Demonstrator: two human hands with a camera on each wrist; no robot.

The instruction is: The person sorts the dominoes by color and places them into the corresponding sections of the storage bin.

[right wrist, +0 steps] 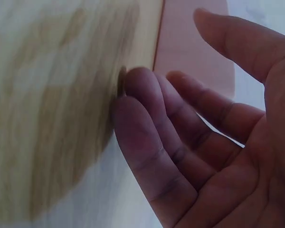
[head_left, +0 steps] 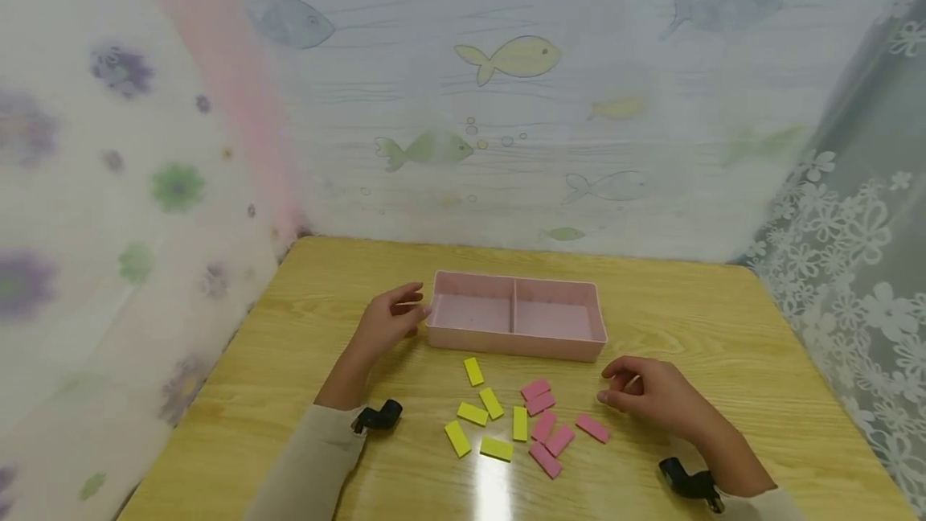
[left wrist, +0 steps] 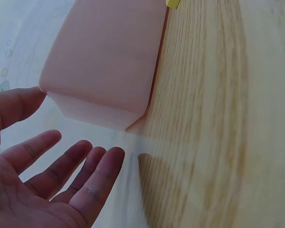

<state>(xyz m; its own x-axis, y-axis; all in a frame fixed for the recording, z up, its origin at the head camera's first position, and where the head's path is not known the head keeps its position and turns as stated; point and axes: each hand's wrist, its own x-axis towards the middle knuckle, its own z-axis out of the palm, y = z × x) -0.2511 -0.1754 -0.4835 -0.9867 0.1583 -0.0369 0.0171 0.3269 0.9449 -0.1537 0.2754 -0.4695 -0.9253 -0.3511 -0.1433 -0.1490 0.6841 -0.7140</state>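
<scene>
A pink two-compartment box (head_left: 506,342) stands on the table, with a divider (head_left: 514,305) across its middle and nothing inside. My left hand (head_left: 388,320) is at its left end, thumb tip right at the corner. The left wrist view shows that thumb (left wrist: 21,105) by the rim and the other fingers loosely spread, holding nothing. Off the box's front right corner, my right hand (head_left: 654,394) hovers low with relaxed, slightly bent fingers and an empty palm. Between the hands, in front of the box, lie several yellow blocks (head_left: 495,449) and, to their right, several pink blocks (head_left: 545,460).
The wooden table (head_left: 694,312) reaches back to a wall covering (head_left: 521,119) printed with fish. Flowered fabric hangs along the left side (head_left: 145,207), and a lace curtain (head_left: 846,239) borders the right. Black wrist cameras sit on both wrists.
</scene>
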